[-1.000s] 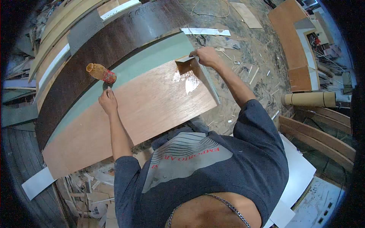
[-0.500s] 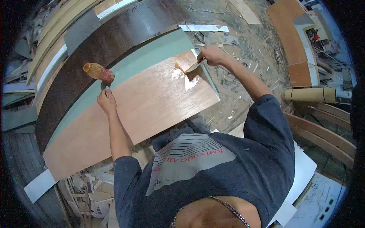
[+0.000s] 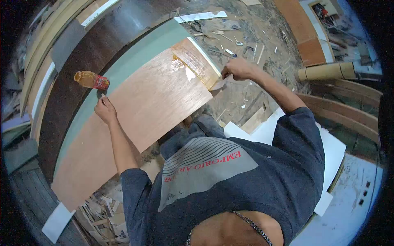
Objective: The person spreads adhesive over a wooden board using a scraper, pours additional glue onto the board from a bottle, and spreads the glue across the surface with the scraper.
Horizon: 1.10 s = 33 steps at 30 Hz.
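Right hand (image 3: pixel 239 69) swept nearer, fingers pinching a flat spreader (image 3: pixel 218 84) at the right end of the plywood panel (image 3: pixel 141 100); left hand (image 3: pixel 106 110) beside the bottle (image 3: pixel 92 80), can't tell its finger grip

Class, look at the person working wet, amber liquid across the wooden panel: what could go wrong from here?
First, the left hand is close to the bottle, whose mouth looks open, so a nudge might spill it. Second, the flat spreader in the right hand is at the edge of the wooden panel, so liquid could drip onto the floor. Third, the amber liquid includes a shiny patch, so the coat may end up uneven.
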Tool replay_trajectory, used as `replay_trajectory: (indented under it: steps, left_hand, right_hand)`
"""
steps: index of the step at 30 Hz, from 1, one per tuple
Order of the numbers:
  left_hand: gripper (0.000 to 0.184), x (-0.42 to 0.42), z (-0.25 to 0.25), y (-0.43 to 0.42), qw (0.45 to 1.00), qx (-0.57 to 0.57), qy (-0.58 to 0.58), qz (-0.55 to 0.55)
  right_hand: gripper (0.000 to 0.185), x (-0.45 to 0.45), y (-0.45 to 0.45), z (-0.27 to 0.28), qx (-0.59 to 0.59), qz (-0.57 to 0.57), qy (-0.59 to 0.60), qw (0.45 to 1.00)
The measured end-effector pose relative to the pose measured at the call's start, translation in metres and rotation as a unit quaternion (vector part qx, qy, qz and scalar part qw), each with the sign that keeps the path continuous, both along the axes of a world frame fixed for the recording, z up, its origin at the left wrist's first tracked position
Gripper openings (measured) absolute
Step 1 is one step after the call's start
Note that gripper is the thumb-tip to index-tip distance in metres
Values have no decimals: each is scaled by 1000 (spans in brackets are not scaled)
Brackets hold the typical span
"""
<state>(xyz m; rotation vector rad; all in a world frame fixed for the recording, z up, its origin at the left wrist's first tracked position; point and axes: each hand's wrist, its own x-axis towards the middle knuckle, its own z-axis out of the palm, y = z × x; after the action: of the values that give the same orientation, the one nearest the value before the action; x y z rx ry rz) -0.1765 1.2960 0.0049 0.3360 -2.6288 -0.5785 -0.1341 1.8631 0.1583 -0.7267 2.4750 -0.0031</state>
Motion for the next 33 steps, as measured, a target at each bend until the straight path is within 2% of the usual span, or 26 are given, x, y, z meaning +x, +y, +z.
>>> replay_trajectory:
  steps: [2, 4, 5, 6, 7, 9, 10, 11, 12, 14, 17, 19, 21, 22, 24, 25, 27, 28, 33]
  left_hand:
    - [39, 0, -2, -2, 1000, 9, -11, -4]
    - [40, -2, -3, -4, 1000, 18, -18, -10]
    - [39, 0, 0, -3, 1000, 25, -14, -5]
    - [39, 2, 2, -4, 999, 34, -10, 4]
    - [39, -5, 4, -1, 999, 45, 3, 2]
    - [36, -1, 6, -6, 996, 76, -36, -19]
    - [36, 0, 3, -8, 996, 76, -35, -20]
    - [35, -2, 0, -5, 999, 38, -13, -21]
    - [34, 0, -1, -6, 1000, -3, 6, -22]
    - [34, 6, 4, -4, 999, 13, 16, -30]
    - [33, 4, -8, -23, 997, 54, -2, -46]
    - [33, 2, -15, -37, 991, 60, -7, -116]
    - [32, 10, -1, -40, 991, 23, -30, -127]
    - [32, 14, 3, -39, 989, 2, -19, -144]
    - [32, 18, 7, -34, 989, -16, -6, -150]
    - [31, 17, 7, -32, 988, -22, -7, -150]
    - [31, 18, 7, -33, 990, -32, -14, -140]
    - [30, 16, 7, -31, 990, -35, -1, -137]
    - [29, 15, 11, -29, 991, -35, -10, -132]
  right_hand:
    - [45, 31, 5, -3, 4, -30, -27, 999]
    - [44, 77, 5, -16, 86, -51, -53, 994]
    - [40, 110, 20, -50, 102, -53, -83, 990]
    - [41, 140, 30, -63, 48, -87, -99, 990]
    - [40, 164, 47, -82, 43, -149, -63, 986]
    - [42, 185, 54, -66, 74, -164, -79, 981]
    - [43, 199, 59, -59, -78, -274, -54, 957]
    - [44, 208, 61, -58, -228, -374, -26, 899]
    - [44, 210, 52, -50, -231, -374, -28, 898]
    - [48, 200, 27, -11, -331, -419, 34, 845]
    - [47, 166, -21, 17, -298, -409, 98, 857]
    - [48, 136, -58, 15, -343, -338, 163, 861]
    - [48, 97, -85, 0, -350, -248, 239, 871]
    - [48, 79, -95, -8, -352, -241, 242, 872]
    - [45, 44, -105, -26, -265, -204, 315, 888]
    - [45, 22, -106, -33, -266, -192, 317, 890]
    - [60, -9, -114, -50, -234, -149, 328, 903]
    - [57, -21, -118, -54, -193, -145, 326, 914]
    - [50, -67, -119, -77, -152, -74, 355, 919]
